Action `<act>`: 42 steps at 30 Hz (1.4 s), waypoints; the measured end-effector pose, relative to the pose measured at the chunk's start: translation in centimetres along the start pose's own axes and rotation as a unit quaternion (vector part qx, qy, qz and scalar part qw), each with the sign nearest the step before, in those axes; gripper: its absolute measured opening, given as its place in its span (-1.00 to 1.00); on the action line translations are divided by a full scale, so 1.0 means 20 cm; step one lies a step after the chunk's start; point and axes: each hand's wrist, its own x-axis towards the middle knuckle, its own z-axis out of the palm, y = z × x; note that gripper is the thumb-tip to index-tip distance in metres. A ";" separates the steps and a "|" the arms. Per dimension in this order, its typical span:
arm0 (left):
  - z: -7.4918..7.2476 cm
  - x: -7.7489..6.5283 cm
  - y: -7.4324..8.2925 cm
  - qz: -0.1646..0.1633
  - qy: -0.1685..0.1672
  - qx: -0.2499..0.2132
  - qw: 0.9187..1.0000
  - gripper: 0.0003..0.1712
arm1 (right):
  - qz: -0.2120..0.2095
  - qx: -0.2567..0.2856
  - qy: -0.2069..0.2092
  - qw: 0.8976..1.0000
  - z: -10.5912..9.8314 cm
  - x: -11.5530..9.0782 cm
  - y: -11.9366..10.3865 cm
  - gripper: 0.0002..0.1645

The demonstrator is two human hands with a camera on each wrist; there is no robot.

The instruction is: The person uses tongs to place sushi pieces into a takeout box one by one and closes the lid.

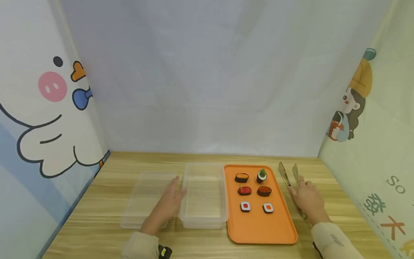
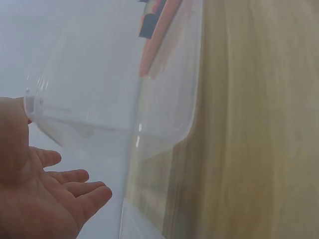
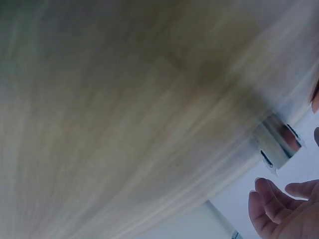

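My left hand point(image 1: 169, 202) is just left of a clear plastic container point(image 1: 204, 223), its fingers spread loosely and holding nothing. The left wrist view shows this hand point(image 2: 52, 196) palm visible, close by the container's clear wall point(image 2: 94, 97). A flat transparent lid point(image 1: 137, 203) lies under and left of that hand. On the right, a pair of metal tongs point(image 1: 284, 175) lies with its arms spread, and my right hand point(image 1: 309, 198) is over it. In the right wrist view, the right hand's point(image 3: 286, 209) fingers are loosely bent, apart from the shiny metal end of the tongs point(image 3: 275, 142).
An orange tray point(image 1: 262, 232) stands against the container's right side. Several sushi pieces sit on it in two columns, among them a roll with green topping point(image 1: 262, 176) and a red-topped piece point(image 1: 244, 190). A pale curtain point(image 1: 207, 108) closes off the wooden table's back edge.
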 end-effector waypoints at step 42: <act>0.14 -0.05 0.02 -0.023 0.002 -0.156 0.988 -0.33 | 0.108 0.139 -0.076 0.981 0.02 0.01 0.09 -0.33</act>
